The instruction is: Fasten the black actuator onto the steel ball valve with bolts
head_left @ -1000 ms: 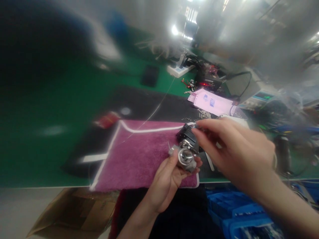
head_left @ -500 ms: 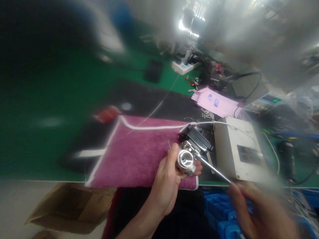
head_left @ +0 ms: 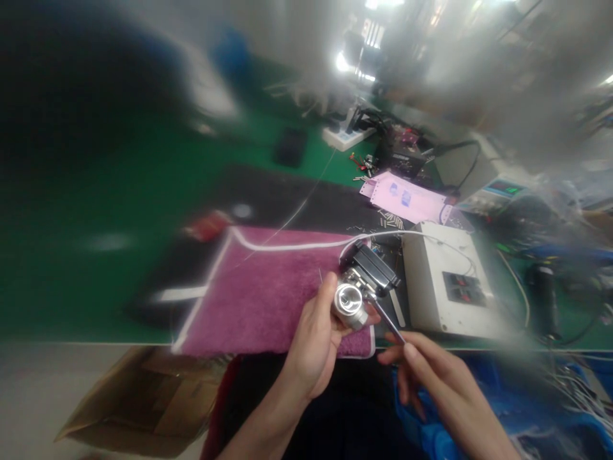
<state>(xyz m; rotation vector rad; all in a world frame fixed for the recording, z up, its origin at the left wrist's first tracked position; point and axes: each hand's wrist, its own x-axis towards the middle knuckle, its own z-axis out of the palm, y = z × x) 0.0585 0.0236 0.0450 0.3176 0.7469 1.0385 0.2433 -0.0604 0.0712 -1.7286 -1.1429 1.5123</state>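
A silver metal valve body [head_left: 348, 305] with a round opening facing up is gripped in my left hand [head_left: 313, 338], over the right part of a purple towel [head_left: 268, 287]. Joined to the valve is a black box-shaped unit [head_left: 372, 267] with a white cable [head_left: 297, 245] running from it. My right hand [head_left: 431, 367] holds a thin metal rod-like tool [head_left: 389, 321] between thumb and fingers. The tool's far end meets the fitting between valve and black unit; its exact tip is too small to make out.
Right of the hands stands a white box [head_left: 435, 281] with a dark socket panel. Pink papers [head_left: 407, 197], small metal pins [head_left: 391, 220] and a power strip [head_left: 347, 137] lie behind. Blue bins [head_left: 493, 409] and a cardboard box [head_left: 143, 402] are below the table edge.
My right hand has moved left and up, closer to the valve, and grips the tool nearer its working end. The view has shifted slightly; my left hand still holds the valve.
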